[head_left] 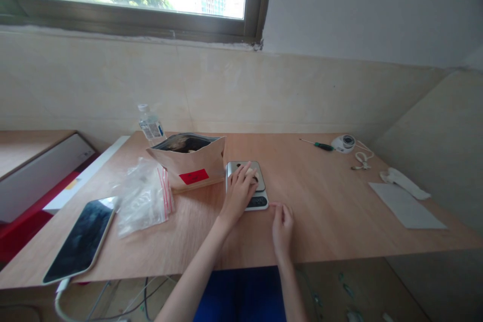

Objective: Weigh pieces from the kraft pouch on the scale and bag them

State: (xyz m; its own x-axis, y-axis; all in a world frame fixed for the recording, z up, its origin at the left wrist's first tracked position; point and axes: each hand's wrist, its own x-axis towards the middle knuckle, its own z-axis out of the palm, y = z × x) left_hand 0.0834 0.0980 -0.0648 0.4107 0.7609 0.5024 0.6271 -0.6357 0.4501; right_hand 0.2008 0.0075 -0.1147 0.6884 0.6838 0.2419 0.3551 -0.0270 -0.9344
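A small kitchen scale (pixel 230 181) with a silver plate and a dark display lies flat on the table. My left hand (pixel 238 188) reaches over its plate, fingers bent down around a pale piece (pixel 252 175) at the fingertips. Small dark spots show on the plate beside the fingers, too small to name. My right hand (pixel 283 221) rests on the table at the scale's front right corner, fingers curled in and one fingertip pointing left at the scale's edge. Nothing shows in it. Left of the scale stands an open brown paper pouch (pixel 207 161) with a red label; its contents are mostly hidden.
Clear zip bags (pixel 141 201) and a phone (pixel 83 239) on a cable lie to the left. A plastic bottle (pixel 151 127) stands behind the pouch. Far right are a screwdriver (pixel 322 146), a white dome camera (pixel 343 144), a white sheet (pixel 405 206) and a white strip (pixel 405 183).
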